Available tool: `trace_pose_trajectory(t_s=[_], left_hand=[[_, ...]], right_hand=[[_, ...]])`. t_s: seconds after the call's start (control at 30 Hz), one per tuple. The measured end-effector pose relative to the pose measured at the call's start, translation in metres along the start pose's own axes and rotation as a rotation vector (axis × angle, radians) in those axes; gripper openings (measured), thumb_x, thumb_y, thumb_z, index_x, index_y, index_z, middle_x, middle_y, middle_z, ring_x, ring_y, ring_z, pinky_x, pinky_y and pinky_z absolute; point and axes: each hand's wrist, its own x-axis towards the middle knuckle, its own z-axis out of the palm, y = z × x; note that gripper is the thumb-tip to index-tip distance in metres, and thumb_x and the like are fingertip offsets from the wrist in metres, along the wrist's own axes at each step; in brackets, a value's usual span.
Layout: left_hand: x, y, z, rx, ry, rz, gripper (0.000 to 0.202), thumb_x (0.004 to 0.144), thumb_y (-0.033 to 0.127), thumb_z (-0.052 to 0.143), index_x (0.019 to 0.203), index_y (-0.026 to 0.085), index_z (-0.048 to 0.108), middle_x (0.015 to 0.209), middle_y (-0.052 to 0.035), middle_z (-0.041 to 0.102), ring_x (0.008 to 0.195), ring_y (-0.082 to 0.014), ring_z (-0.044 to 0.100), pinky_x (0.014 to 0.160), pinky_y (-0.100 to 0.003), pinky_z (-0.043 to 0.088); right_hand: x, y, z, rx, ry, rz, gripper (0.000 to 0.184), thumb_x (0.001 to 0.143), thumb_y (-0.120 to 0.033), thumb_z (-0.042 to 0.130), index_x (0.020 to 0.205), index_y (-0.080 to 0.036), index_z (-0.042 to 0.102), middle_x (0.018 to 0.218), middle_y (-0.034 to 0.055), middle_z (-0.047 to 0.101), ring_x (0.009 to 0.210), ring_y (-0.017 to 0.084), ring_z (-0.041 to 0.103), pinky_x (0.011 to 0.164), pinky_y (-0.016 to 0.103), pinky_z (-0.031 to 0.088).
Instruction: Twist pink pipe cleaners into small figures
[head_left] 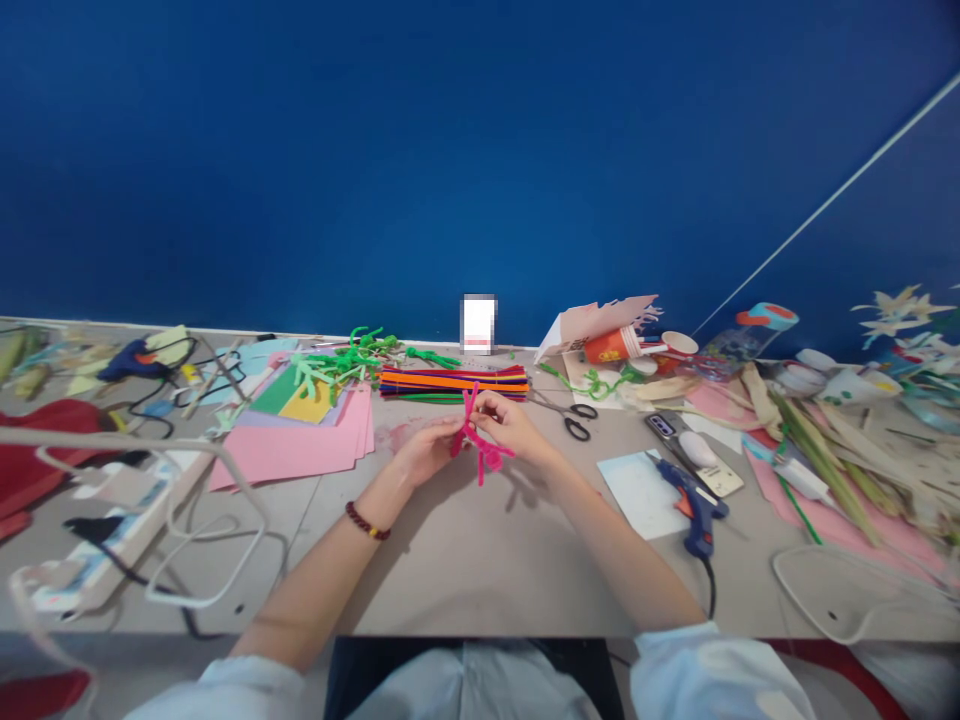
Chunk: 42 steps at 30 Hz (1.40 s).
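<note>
Both my hands meet over the middle of the grey table (pixel 465 560) and pinch a bent pink pipe cleaner (pixel 475 441). My left hand (pixel 426 450), with a dark red bead bracelet at the wrist, grips its lower left part. My right hand (pixel 514 425) has its fingers closed on the upper part. Loose pink ends stick out above and below the hands. Just behind them lies a flat bundle of coloured pipe cleaners (pixel 453 383).
Pink and coloured paper sheets (pixel 300 440) lie to the left, green twisted pipe cleaners (pixel 349 360) behind them. Black scissors (pixel 574 417) and a blue glue gun (pixel 694 505) sit to the right, with paper cups (pixel 615 346) and craft scraps beyond. A power strip (pixel 112 545) with cables lies at the far left.
</note>
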Motion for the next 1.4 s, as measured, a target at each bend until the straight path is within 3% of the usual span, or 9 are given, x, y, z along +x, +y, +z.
trace_pose_trajectory(t_s=[0.13, 0.27, 0.37, 0.5, 0.7, 0.8, 1.07, 1.23, 1.4], left_hand=[[0.000, 0.003, 0.003, 0.239, 0.053, 0.140, 0.021, 0.059, 0.025, 0.079, 0.076, 0.015, 0.071, 0.072, -0.0033, 0.067, 0.063, -0.0117, 0.055, 0.063, -0.024, 0.041], [0.002, 0.001, 0.005, 0.427, 0.171, 0.281, 0.024, 0.060, 0.029, 0.079, 0.078, 0.016, 0.071, 0.078, -0.0046, 0.069, 0.071, -0.0148, 0.059, 0.070, -0.027, 0.044], [0.002, -0.002, 0.006, 0.527, 0.277, 0.427, 0.023, 0.061, 0.031, 0.078, 0.077, 0.017, 0.071, 0.079, -0.0053, 0.069, 0.073, -0.0173, 0.059, 0.073, -0.029, 0.045], [-0.005, -0.004, 0.007, 0.782, 0.360, 0.680, 0.015, 0.072, 0.032, 0.069, 0.083, 0.022, 0.072, 0.082, -0.0048, 0.067, 0.078, -0.0187, 0.058, 0.077, -0.030, 0.044], [-0.008, -0.004, -0.001, 1.107, 0.498, 0.900, 0.015, 0.078, 0.030, 0.063, 0.088, 0.026, 0.072, 0.085, -0.0058, 0.070, 0.082, -0.0210, 0.059, 0.083, -0.034, 0.039], [-0.006, -0.003, -0.005, 1.164, 0.511, 0.946, 0.013, 0.077, 0.029, 0.064, 0.086, 0.027, 0.073, 0.083, -0.0059, 0.071, 0.082, -0.0217, 0.062, 0.086, -0.036, 0.037], [-0.005, -0.008, -0.008, 1.219, 0.472, 0.972, 0.016, 0.076, 0.026, 0.064, 0.088, 0.029, 0.073, 0.087, -0.0065, 0.071, 0.083, -0.0219, 0.062, 0.096, -0.040, 0.029], [-0.006, -0.008, -0.002, 1.200, 0.465, 0.982, 0.020, 0.076, 0.025, 0.063, 0.092, 0.028, 0.072, 0.091, -0.0051, 0.072, 0.086, -0.0222, 0.063, 0.101, -0.041, 0.027], [-0.008, -0.007, 0.001, 1.116, 0.436, 0.919, 0.013, 0.073, 0.026, 0.066, 0.084, 0.028, 0.073, 0.088, -0.0037, 0.073, 0.085, -0.0228, 0.064, 0.104, -0.043, 0.025]], right_hand=[[0.000, 0.000, -0.006, -0.051, 0.043, 0.041, 0.014, 0.077, -0.032, 0.059, 0.076, -0.018, 0.057, 0.076, 0.0001, 0.058, 0.061, 0.011, 0.051, 0.060, 0.025, 0.044], [-0.005, -0.010, -0.011, -0.086, 0.006, 0.081, 0.016, 0.080, -0.035, 0.057, 0.081, -0.019, 0.061, 0.082, 0.0029, 0.060, 0.058, 0.011, 0.054, 0.056, 0.026, 0.045], [-0.005, -0.014, -0.011, -0.178, 0.063, 0.001, 0.015, 0.077, -0.034, 0.062, 0.082, -0.020, 0.064, 0.086, 0.0049, 0.061, 0.070, 0.015, 0.058, 0.062, 0.028, 0.046], [-0.004, -0.011, -0.007, -0.302, 0.135, -0.112, 0.014, 0.078, -0.033, 0.062, 0.083, -0.021, 0.066, 0.086, 0.0050, 0.063, 0.078, 0.016, 0.057, 0.065, 0.027, 0.045], [-0.007, -0.008, 0.005, -0.273, 0.196, -0.126, 0.017, 0.079, -0.034, 0.059, 0.083, -0.020, 0.067, 0.088, 0.0065, 0.068, 0.082, 0.018, 0.060, 0.070, 0.029, 0.047], [-0.007, -0.007, 0.007, -0.238, 0.147, -0.092, 0.017, 0.081, -0.032, 0.057, 0.085, -0.019, 0.068, 0.088, 0.0060, 0.069, 0.079, 0.018, 0.062, 0.074, 0.030, 0.048], [-0.009, -0.013, 0.002, -0.186, 0.021, 0.071, 0.019, 0.083, -0.027, 0.052, 0.084, -0.017, 0.068, 0.074, 0.0038, 0.068, 0.064, 0.015, 0.060, 0.064, 0.027, 0.047], [-0.008, -0.017, -0.002, -0.239, 0.051, 0.013, 0.017, 0.082, -0.026, 0.054, 0.085, -0.020, 0.070, 0.084, 0.0050, 0.070, 0.074, 0.017, 0.062, 0.071, 0.030, 0.047], [-0.009, -0.019, -0.005, -0.256, 0.033, 0.023, 0.018, 0.082, -0.023, 0.053, 0.089, -0.020, 0.070, 0.091, 0.0053, 0.071, 0.082, 0.018, 0.063, 0.076, 0.030, 0.046]])
